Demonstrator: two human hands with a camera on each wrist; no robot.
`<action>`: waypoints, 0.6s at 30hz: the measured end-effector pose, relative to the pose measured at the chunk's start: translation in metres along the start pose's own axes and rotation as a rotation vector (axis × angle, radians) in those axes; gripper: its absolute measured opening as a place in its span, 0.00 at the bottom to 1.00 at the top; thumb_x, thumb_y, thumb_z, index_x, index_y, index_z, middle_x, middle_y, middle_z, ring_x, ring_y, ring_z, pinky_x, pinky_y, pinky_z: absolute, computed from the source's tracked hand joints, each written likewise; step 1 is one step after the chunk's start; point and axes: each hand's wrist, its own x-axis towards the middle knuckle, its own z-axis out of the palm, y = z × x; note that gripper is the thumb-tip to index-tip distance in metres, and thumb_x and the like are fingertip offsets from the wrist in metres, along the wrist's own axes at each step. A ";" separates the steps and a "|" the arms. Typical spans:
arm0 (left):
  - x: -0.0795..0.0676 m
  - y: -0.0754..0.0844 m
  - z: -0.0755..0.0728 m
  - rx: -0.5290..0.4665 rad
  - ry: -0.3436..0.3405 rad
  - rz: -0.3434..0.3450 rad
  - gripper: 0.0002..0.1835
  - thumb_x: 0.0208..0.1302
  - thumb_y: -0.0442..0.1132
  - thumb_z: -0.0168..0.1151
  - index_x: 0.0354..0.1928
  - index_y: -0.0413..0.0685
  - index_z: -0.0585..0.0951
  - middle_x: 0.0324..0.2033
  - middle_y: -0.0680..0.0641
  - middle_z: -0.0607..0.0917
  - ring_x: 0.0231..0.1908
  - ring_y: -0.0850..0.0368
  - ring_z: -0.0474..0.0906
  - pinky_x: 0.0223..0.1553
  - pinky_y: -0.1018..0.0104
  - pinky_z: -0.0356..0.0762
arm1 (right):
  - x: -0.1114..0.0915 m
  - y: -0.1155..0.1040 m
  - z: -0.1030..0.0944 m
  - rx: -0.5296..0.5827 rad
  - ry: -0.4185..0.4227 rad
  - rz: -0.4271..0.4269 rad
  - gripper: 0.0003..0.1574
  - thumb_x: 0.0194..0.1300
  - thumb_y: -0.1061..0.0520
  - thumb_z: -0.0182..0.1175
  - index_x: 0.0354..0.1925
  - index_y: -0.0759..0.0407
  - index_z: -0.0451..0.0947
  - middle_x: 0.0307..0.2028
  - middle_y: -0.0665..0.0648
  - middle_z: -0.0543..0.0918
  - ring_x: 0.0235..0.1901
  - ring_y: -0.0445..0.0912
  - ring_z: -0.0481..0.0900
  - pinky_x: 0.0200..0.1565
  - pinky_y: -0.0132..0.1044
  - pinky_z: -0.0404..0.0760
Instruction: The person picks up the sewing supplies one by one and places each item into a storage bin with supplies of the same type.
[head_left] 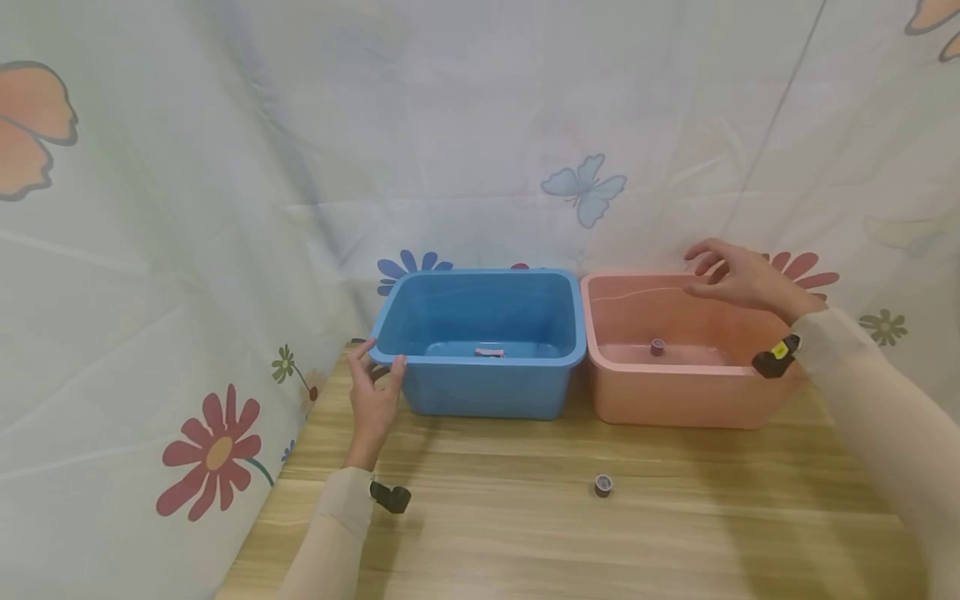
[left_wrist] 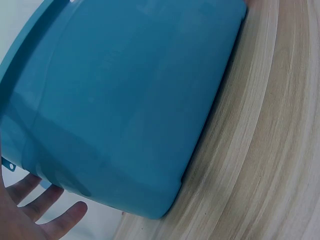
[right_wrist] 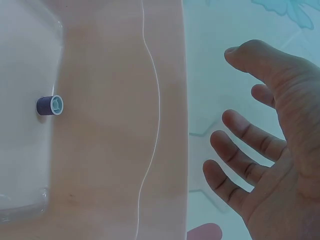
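My left hand (head_left: 374, 404) is at the front left corner of a blue plastic tub (head_left: 487, 390), thumb and fingers spread about the corner near the rim. In the left wrist view its fingers (left_wrist: 62, 220) lie loosely along the tub's end. Over the far rim of a pink plastic tub (head_left: 675, 398) hovers my right hand (head_left: 738, 275), fingers loosely bent with nothing in them. A small purple thread spool (right_wrist: 48, 105) lies on the pink tub's floor, apart from that hand. Another small dark spool (head_left: 603, 485) stands on the table in front of the tubs.
Inside the blue tub lies a small pink and white piece (head_left: 490, 353), its kind too small to tell. Both tubs stand side by side on a wood-grain table (head_left: 480, 517). A printed curtain (head_left: 465, 150) hangs behind and along the left.
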 end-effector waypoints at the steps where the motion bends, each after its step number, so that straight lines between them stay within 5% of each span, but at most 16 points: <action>1: 0.000 0.000 0.000 0.000 -0.001 -0.002 0.35 0.75 0.47 0.61 0.75 0.45 0.57 0.67 0.30 0.71 0.59 0.39 0.77 0.48 0.49 0.78 | 0.000 -0.001 0.000 -0.003 0.000 -0.001 0.39 0.66 0.45 0.72 0.66 0.58 0.68 0.55 0.71 0.78 0.53 0.65 0.79 0.49 0.59 0.83; 18: 0.001 -0.003 0.001 -0.003 0.012 0.012 0.35 0.75 0.46 0.61 0.74 0.45 0.58 0.66 0.28 0.72 0.59 0.35 0.76 0.49 0.43 0.76 | -0.007 -0.013 0.004 -0.016 0.015 -0.073 0.41 0.65 0.46 0.73 0.68 0.56 0.68 0.53 0.66 0.79 0.51 0.62 0.80 0.50 0.60 0.80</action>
